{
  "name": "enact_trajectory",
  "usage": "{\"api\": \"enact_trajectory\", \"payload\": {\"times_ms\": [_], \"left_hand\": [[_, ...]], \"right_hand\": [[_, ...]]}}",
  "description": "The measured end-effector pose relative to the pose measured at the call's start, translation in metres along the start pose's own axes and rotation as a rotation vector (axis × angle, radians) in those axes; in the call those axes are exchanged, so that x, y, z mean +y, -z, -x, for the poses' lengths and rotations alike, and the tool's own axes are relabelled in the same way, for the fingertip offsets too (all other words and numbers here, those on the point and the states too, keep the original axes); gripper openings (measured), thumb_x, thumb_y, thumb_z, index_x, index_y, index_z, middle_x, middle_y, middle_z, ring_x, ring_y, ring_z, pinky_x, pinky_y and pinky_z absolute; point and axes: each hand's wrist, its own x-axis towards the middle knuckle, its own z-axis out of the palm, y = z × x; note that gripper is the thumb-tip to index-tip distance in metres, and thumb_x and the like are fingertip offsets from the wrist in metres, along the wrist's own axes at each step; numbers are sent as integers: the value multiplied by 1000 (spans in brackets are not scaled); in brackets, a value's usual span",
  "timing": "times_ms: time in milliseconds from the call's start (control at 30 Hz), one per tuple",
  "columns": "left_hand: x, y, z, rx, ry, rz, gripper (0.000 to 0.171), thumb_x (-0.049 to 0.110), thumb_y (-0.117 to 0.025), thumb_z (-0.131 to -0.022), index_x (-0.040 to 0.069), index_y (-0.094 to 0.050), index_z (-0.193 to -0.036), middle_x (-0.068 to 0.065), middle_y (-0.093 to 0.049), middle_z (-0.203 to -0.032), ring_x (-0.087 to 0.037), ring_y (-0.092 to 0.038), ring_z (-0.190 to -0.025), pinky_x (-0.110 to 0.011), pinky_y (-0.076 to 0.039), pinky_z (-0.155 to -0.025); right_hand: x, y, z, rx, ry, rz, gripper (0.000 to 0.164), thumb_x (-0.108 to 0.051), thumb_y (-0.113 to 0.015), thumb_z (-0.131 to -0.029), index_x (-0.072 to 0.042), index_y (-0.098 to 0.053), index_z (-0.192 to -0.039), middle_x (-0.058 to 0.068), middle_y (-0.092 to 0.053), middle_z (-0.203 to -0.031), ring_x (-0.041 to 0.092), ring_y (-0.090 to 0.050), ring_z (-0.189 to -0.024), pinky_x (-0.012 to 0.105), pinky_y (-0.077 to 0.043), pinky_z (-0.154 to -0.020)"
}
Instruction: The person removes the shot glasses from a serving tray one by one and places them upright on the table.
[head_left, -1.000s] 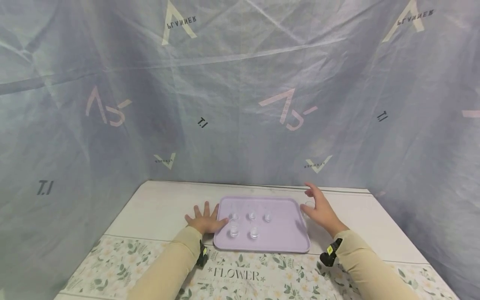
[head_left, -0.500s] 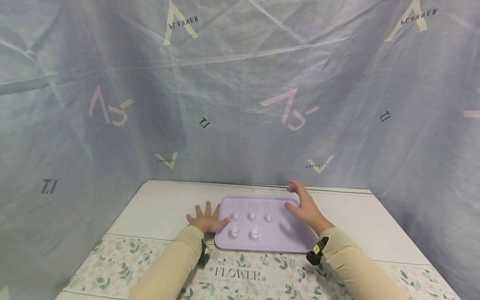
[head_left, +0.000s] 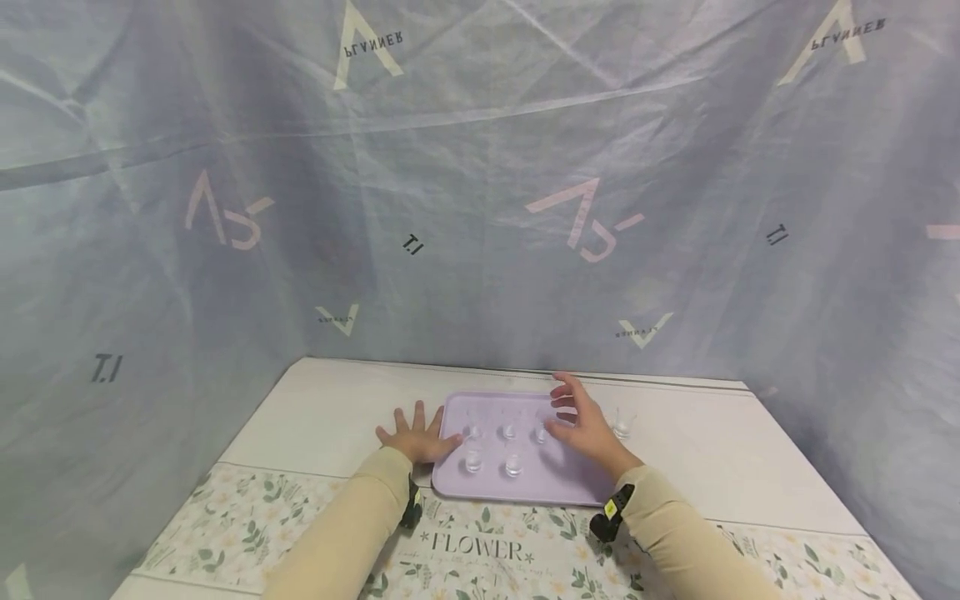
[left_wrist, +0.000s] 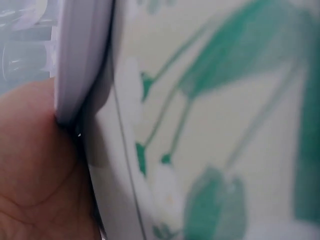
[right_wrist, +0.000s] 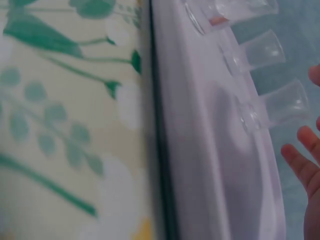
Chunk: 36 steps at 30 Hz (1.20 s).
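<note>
A lilac tray [head_left: 558,479] lies on the table and carries several small clear glasses in two rows. My left hand [head_left: 415,439] rests at the tray's left edge, fingers spread flat and thumb over the rim. In the left wrist view, part of that hand [left_wrist: 37,165] touches the rim. Over the right part of the tray is my right hand [head_left: 588,429], its fingers loosely bent beside the back row's rightmost glass [head_left: 541,433]. The right wrist view shows a gap between those fingers [right_wrist: 300,162] and the nearest upright glass [right_wrist: 285,106].
Another clear glass [head_left: 622,425] stands on the white tabletop [head_left: 697,450], right of the tray. A floral cloth strip [head_left: 480,571] runs along the front. Grey-blue curtains [head_left: 465,208] enclose the back and sides.
My right hand has moved left, from beside the lone glass at the right to over the tray near the back row. The left hand stays at the tray's edge.
</note>
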Motion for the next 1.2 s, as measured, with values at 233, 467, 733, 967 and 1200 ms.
{"api": "enact_trajectory", "payload": {"times_ms": [233, 467, 733, 967, 1200], "left_hand": [[7, 11, 14, 1, -5, -15, 84, 70, -37, -96, 22, -21, -163, -18, -3, -169, -54, 2, -150, -80, -2, -109], [0, 4, 5, 12, 3, -1, 89, 75, -38, -93, 22, -23, -163, -18, -4, -169, -55, 2, -150, -81, 2, -108], [0, 0, -4, 15, 8, -6, 93, 81, -36, -90, 24, -22, -163, -16, -3, -170, -54, 4, -150, -82, 3, -107], [5, 6, 4, -2, 14, -8, 87, 74, -38, -94, 25, -21, -163, -16, -3, -170, -53, 3, -150, -81, -2, -109], [4, 5, 2, 0, 21, -12, 88, 76, -37, -93, 26, -20, -163, -15, -2, -170, -53, 4, -151, -80, -1, -109]], "right_hand": [[-13, -11, 4, -34, -53, -2, 87, 17, -74, -77, 2, -32, -152, 36, -52, -124, 52, -60, -110, 63, -51, -91], [-25, -14, 8, -39, -69, -5, 82, 16, -72, -80, 4, -33, -151, 35, -56, -116, 50, -61, -106, 62, -52, -90], [8, -17, 6, 11, -83, 42, 81, 12, -75, -79, -8, -39, -149, 16, -63, -107, 33, -66, -99, 42, -59, -85], [3, -15, 4, 28, -66, 27, 80, 13, -74, -80, -8, -39, -149, 20, -63, -107, 37, -66, -98, 43, -59, -85], [-6, -7, 1, 50, 13, 61, 79, 16, -75, -77, -2, -41, -146, 25, -64, -103, 40, -69, -92, 40, -61, -77]]}}
